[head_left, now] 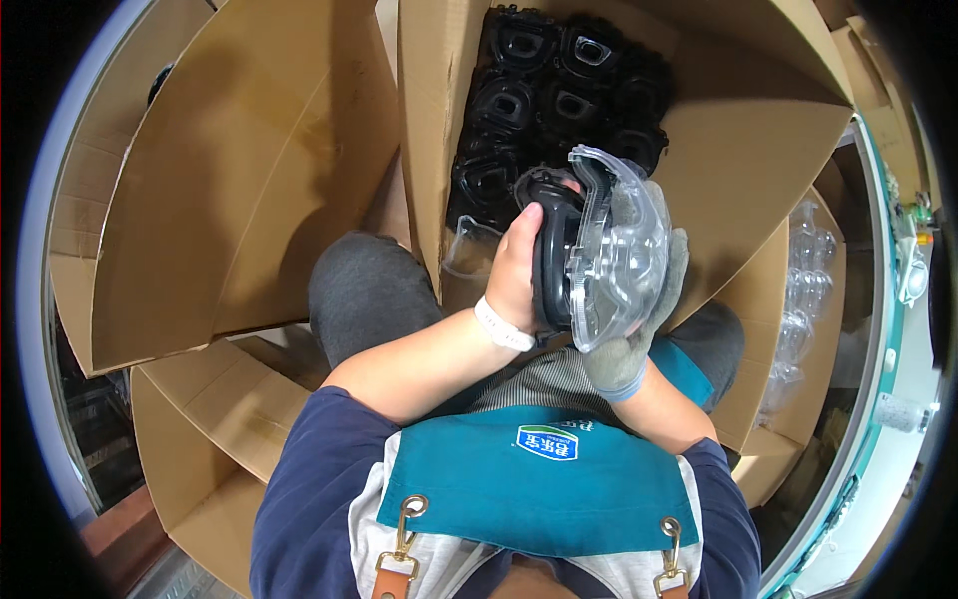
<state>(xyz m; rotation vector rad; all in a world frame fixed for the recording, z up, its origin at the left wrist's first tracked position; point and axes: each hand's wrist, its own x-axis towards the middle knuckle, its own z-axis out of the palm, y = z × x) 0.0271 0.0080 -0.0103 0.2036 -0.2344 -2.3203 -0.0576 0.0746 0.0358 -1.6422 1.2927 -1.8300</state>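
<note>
My left hand (pixel 514 272), bare with a white wristband, is closed around a black mask-like part (pixel 552 255) with a thick rounded rim. My right hand (pixel 621 364), in a grey glove, is wrapped round the outer side of a clear, curved plastic shell (pixel 627 250). The shell's edge faces the black part, and the two are side by side, close together in front of me. Whether they are joined cannot be made out. Beyond my hands, several similar black parts (pixel 507 108) lie in rows inside a cardboard box (pixel 738 150).
Another clear piece (pixel 473 250) lies near my left knee, at the box's near end. A large cardboard flap (pixel 230 180) rises on the left, above an open carton (pixel 215 489). On the right, a carton (pixel 753 349) holds several clear shells (pixel 798 290).
</note>
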